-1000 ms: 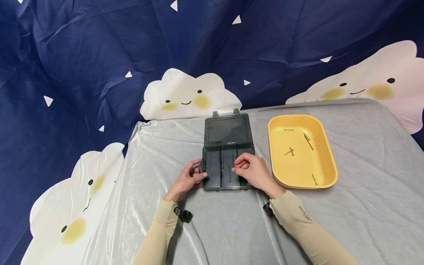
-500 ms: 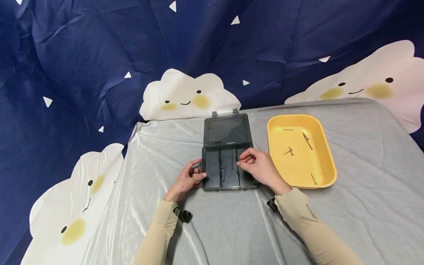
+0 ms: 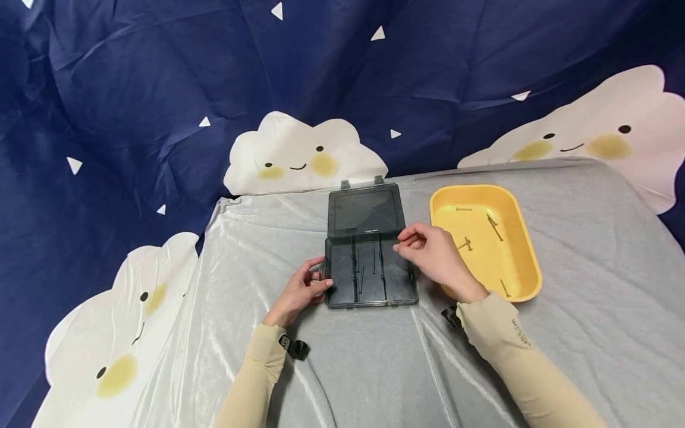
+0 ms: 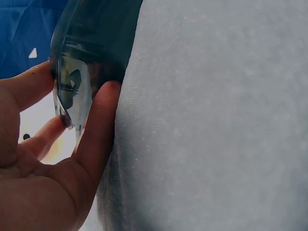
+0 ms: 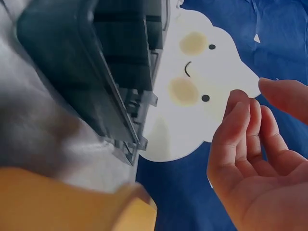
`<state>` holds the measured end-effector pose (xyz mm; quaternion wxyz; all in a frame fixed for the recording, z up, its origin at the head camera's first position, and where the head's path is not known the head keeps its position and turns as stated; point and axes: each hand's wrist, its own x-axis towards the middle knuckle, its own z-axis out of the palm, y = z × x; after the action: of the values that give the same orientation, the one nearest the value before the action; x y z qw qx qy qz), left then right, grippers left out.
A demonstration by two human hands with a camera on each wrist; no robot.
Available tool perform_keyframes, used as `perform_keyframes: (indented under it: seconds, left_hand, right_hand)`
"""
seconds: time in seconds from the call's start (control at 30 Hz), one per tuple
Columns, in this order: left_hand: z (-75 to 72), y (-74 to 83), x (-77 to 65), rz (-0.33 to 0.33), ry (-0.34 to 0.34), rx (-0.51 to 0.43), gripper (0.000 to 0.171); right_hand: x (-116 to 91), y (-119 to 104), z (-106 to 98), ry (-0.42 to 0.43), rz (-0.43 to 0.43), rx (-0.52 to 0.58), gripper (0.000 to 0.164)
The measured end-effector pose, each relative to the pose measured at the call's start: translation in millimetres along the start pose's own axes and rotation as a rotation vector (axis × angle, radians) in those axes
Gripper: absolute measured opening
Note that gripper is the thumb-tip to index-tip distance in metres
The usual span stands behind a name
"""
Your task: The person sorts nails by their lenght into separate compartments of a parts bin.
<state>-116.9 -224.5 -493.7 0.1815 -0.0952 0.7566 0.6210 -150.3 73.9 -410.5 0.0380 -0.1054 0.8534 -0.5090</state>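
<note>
Blue cloud-printed fabric [image 3: 160,71] hangs behind a gray-draped counter [image 3: 364,368]; open cloth stretches from the case toward the near and left edges, and from the tray to the right edge. Near the far edge, right of center, stands a yellow tray [image 3: 484,258]. Just left of it lies a dark divided case [image 3: 339,261], its lid [image 3: 366,211] tipped back toward that edge. Over its right compartment the right hand [image 3: 436,255] curls loosely, thumb apart from the fingers. The left hand [image 3: 302,291] pinches the case's left wall. Screws [image 3: 374,261] lie in case and tray.
</note>
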Motion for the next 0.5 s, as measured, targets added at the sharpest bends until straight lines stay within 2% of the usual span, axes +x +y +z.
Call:
perform_keyframes:
  seconds: [0.23, 0.5]
  left_hand:
    - [0.0, -0.6, -0.2, 0.011, -0.003, 0.010, 0.064]
    - [-0.1, -1.6, 1.9, 0.011, -0.004, -0.006, 0.064]
  right_hand:
    - [2.7, -2.8, -11.3, 0.008, -0.012, -0.023, 0.015]
    - [7.3, -1.3, -22.7, 0.019, -0.026, -0.122, 0.016]
